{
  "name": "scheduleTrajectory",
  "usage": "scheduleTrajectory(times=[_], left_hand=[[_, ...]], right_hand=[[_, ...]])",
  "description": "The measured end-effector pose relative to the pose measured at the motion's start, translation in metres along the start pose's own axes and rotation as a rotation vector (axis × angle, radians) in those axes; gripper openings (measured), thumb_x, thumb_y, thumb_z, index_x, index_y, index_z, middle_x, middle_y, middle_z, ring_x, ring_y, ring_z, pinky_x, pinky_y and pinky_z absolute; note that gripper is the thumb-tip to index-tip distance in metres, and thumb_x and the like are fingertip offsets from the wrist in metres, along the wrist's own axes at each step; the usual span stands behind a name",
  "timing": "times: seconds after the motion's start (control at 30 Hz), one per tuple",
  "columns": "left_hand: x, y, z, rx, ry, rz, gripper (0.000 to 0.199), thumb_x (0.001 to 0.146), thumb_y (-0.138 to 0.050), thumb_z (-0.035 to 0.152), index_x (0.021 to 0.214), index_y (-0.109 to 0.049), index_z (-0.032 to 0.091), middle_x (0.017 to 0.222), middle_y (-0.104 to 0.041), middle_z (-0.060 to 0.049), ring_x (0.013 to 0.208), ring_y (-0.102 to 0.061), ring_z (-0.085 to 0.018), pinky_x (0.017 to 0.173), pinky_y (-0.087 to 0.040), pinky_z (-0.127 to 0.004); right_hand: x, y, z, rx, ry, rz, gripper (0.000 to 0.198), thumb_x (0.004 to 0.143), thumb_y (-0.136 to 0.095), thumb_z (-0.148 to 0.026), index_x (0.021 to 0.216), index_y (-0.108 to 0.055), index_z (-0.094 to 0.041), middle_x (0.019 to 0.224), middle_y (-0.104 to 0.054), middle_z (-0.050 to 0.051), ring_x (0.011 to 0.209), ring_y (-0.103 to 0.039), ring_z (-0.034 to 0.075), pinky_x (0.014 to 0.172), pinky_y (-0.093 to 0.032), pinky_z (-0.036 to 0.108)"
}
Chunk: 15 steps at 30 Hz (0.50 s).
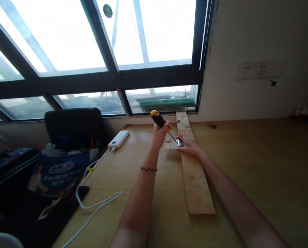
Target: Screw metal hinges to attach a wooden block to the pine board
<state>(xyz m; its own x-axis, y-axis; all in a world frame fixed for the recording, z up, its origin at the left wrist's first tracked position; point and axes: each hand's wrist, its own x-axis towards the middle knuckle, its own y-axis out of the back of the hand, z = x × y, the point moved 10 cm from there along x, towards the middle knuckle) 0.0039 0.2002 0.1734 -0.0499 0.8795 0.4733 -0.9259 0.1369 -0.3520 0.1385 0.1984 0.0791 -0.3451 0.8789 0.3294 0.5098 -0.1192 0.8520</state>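
Observation:
My left hand [163, 130] is wrapped round the yellow-and-black handle of a screwdriver [157, 119], which slants down to the right. Its tip meets a small shiny metal fitting [179, 142], whose exact kind I cannot make out. From the right, my right hand [188, 146] grips this fitting between its fingers, at the left edge of a long wooden plank [196, 186]. Beneath the fitting, a short thin piece of wood [170, 144] sticks out to the left of the plank. The plank lies lengthwise on the table, its far end by the window.
A white power bank [118, 139] with a white cable [99, 206] lies on the wooden table [247, 172] at the left. Beyond that edge stand a black chair [75, 124] and a blue bag [63, 172]. Wall sockets [259, 70] are at the right.

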Motion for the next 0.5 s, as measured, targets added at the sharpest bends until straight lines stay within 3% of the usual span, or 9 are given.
scheduleTrajectory(times=[0.27,0.5], left_hand=[[-0.002,0.000,0.019,0.535,-0.065,0.011,0.026,0.063,-0.071,0.031,0.059,-0.051,0.016,0.053,-0.045,0.004,0.051,-0.040,-0.008,0.050,-0.030,-0.022],[-0.006,0.007,0.032,0.329,-0.026,0.129,0.039,0.037,-0.083,0.009,0.062,-0.054,0.016,0.054,-0.050,0.005,0.054,-0.046,-0.009,0.050,-0.030,-0.019]], right_hand=[[0.001,0.000,0.001,0.033,-0.025,-0.008,0.071,0.061,-0.070,-0.050,0.120,-0.040,-0.023,0.121,-0.058,0.006,0.102,-0.059,0.026,0.081,-0.046,0.035],[0.002,-0.001,0.003,0.042,-0.038,-0.018,0.074,0.060,-0.070,-0.052,0.122,-0.038,-0.024,0.115,-0.061,0.006,0.102,-0.059,0.025,0.082,-0.046,0.036]])
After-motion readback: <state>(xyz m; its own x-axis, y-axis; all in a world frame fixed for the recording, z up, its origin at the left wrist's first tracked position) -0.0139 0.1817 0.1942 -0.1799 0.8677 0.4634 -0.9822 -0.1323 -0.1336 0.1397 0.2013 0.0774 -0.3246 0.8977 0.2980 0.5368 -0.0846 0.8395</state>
